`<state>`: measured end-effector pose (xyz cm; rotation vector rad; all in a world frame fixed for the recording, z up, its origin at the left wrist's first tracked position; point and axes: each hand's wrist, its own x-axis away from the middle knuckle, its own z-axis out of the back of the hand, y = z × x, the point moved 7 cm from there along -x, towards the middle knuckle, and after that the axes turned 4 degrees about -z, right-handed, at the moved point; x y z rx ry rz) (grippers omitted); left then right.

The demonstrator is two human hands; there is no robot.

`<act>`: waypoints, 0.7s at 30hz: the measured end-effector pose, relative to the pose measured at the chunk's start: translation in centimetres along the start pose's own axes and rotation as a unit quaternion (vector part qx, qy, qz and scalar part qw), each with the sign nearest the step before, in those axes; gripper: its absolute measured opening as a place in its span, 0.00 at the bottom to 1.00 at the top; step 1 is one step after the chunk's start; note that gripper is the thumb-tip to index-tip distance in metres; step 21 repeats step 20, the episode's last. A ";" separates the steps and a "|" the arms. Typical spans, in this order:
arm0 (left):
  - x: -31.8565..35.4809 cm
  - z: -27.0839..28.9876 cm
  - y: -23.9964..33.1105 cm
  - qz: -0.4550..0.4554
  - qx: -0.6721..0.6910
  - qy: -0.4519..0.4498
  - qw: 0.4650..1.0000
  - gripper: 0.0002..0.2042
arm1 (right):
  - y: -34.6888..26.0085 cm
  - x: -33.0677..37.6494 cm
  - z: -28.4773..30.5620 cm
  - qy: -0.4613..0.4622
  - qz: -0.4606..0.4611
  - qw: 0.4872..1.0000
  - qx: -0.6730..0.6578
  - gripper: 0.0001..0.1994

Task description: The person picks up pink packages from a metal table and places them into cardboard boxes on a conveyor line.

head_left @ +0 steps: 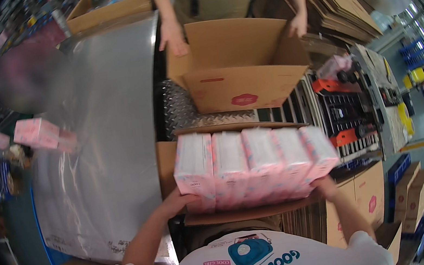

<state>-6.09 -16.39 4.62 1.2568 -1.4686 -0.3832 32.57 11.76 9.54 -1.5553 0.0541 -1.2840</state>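
Observation:
A row of several pink-and-white wrapped packs (249, 168), which look like tissue packs, stands side by side in front of me. My left hand (180, 201) presses on the left end of the row, and my right hand (323, 186) on the right end, so the packs are squeezed between them. My fingers are partly hidden by the packs. Under and around the row is an open cardboard box (168, 163), whose flaps show at the left, far and near sides. How deep the packs sit in it I cannot tell.
Across from me a co-worker's hands (174, 40) hold another open carton (243, 85). At left is a metal table (111, 120) with pink packs (37, 134) at its outer side. A roller conveyor (301, 105) and an orange-black device (343, 113) are at right. Flat cardboard (337, 1) leans far right.

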 end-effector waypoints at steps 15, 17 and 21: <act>-4.6 -9.2 7.0 -0.251 -0.751 0.155 0.591 0.42 | -7.5 -6.0 -10.1 0.168 0.155 0.834 0.502 0.55; -8.8 -9.1 6.4 -0.216 -0.758 0.127 0.602 0.47 | -6.5 -10.6 -10.3 0.133 0.079 0.839 0.522 0.57; -13.0 -10.6 6.4 -0.063 -0.757 0.055 0.648 0.46 | -5.3 -15.7 -9.3 0.116 -0.034 0.800 0.588 0.58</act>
